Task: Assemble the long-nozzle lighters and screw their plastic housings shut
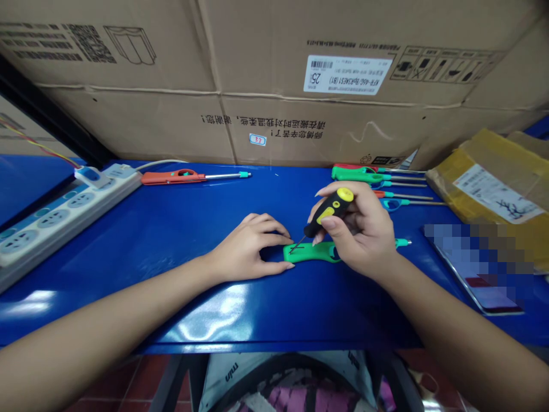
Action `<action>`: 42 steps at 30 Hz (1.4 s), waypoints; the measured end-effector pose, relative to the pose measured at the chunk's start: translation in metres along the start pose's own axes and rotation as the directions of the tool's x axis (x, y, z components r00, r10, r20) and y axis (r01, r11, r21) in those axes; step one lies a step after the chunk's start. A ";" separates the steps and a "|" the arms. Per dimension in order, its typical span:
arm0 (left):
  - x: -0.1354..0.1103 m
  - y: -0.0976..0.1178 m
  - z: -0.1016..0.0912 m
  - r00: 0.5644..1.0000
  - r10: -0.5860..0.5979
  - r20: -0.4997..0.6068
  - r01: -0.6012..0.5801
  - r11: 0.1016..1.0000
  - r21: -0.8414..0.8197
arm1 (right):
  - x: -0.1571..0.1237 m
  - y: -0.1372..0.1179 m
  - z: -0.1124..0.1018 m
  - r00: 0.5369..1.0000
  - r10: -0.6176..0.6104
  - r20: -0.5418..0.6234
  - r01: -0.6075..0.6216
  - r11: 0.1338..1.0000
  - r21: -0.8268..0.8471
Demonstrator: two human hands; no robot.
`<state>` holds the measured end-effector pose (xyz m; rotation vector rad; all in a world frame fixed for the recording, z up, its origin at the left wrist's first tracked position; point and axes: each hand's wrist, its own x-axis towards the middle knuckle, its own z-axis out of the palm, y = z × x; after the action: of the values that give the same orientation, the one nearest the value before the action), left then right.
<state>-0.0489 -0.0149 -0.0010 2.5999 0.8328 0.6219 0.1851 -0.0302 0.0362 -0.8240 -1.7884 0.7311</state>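
Observation:
A green long-nosed lighter point(309, 252) lies flat on the blue table point(171, 240). My left hand point(249, 247) rests on the table at the lighter's left end, fingers curled and pinching that end to steady it. My right hand point(358, 232) is wrapped round a black and yellow screwdriver point(328, 212), whose thin tip touches the lighter's handle near its left end. The lighter's metal nose pokes out to the right from under my right hand.
An orange lighter point(180, 177) lies at the back left. Several more lighters point(380, 182) are piled at the back right. A white power strip point(60, 214) sits left, cardboard boxes point(274, 80) stand behind, a yellow parcel point(493, 189) and a flat device point(476, 263) lie right.

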 end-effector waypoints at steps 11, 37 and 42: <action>0.001 0.001 -0.002 1.000 -0.012 0.011 0.012 1.000 -0.006 | 0.000 0.005 0.001 0.998 -0.063 -0.004 0.063 0.998 0.003; 0.002 0.001 0.006 0.999 0.000 -0.033 -0.001 0.999 -0.039 | 0.015 -0.017 -0.002 0.927 -0.369 0.064 0.374 0.902 -0.214; 0.002 0.001 0.007 0.999 0.001 -0.035 -0.002 0.999 -0.042 | 0.015 -0.019 0.000 0.918 -0.387 0.082 0.395 0.889 -0.230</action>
<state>-0.0438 -0.0158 -0.0057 2.5591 0.8196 0.6797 0.1775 -0.0290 0.0589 -0.5768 -2.0201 0.2656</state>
